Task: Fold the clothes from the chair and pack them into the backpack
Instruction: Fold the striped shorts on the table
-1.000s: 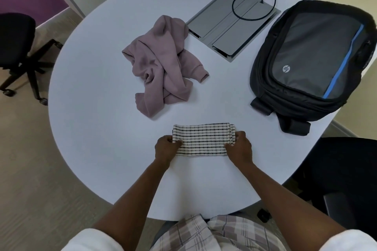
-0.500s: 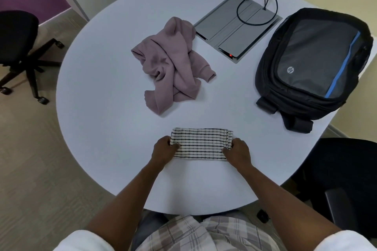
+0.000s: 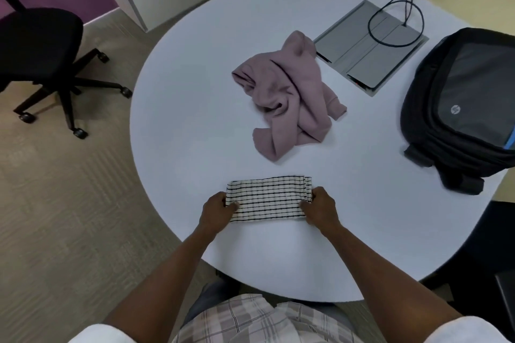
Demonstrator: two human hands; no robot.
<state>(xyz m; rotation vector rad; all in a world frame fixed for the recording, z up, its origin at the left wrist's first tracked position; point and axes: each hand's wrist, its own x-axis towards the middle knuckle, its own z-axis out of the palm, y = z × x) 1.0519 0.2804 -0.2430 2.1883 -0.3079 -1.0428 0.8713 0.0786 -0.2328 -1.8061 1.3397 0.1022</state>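
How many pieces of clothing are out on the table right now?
2. A folded checked cloth lies near the front edge, held at its ends by the left hand and right hand. A crumpled pink garment sits mid-table. Any inside the closed backpack would be hidden.

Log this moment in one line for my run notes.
left hand, right hand: gripping folded checked cloth | pink hoodie: unfolded | backpack: closed

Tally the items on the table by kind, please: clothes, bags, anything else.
Clothes: 2, the folded checked cloth held at its ends by the left hand and right hand, and the crumpled pink garment.
Bags: 1, black backpack.
Grey panel with cable: 1.
Total: 4.
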